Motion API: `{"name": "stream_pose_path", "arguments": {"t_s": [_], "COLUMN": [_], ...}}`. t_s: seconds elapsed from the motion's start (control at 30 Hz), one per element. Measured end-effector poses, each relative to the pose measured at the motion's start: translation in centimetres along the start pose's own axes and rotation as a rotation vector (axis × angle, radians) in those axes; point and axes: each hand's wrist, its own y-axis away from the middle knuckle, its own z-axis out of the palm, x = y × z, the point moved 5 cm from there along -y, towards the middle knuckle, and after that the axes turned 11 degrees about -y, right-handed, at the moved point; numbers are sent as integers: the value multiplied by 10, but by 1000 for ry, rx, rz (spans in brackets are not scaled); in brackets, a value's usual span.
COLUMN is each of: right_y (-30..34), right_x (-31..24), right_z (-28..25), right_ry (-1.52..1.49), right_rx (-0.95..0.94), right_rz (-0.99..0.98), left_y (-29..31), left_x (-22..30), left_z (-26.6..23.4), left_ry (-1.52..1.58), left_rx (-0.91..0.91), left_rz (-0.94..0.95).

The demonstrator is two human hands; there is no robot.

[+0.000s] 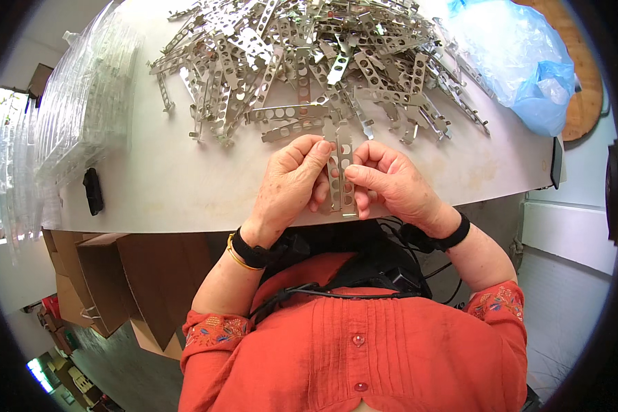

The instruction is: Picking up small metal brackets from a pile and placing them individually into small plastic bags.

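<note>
Near the table's front edge, my left hand [290,175] pinches a perforated metal bracket [335,189] between thumb and fingers. Close against it on the right stands a second, similar bracket [347,191], gripped by my right hand [396,184]. Both strips are flat and silvery, with a row of round holes, and point away from me. Whether their edges touch or one overlaps the other, I cannot tell. Just beyond my fingertips lie more loose brackets [292,128], the nearest part of a large tangled heap [254,48].
Stacked clear plastic trays [82,103] rise at the table's left, with a small black object [93,191] beside them. A blue plastic bag [546,96] sits at the far right, by a round wooden surface [584,113]. Cardboard boxes [158,275] stand below the table's left edge.
</note>
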Motion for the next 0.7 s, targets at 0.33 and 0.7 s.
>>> {"name": "stream_pose_path", "arguments": {"t_s": [0.33,0.7], "right_y": [-1,0], "right_x": [-1,1], "right_z": [3,2], "right_ry": [29,16], "right_rx": [-8,-23], "right_rz": [23,21], "left_y": [1,-2], "left_x": [-1,-7], "left_z": [-1,-2], "left_ry": [39,91], "left_rx": [-12,-39], "left_rz": [7,38]}}
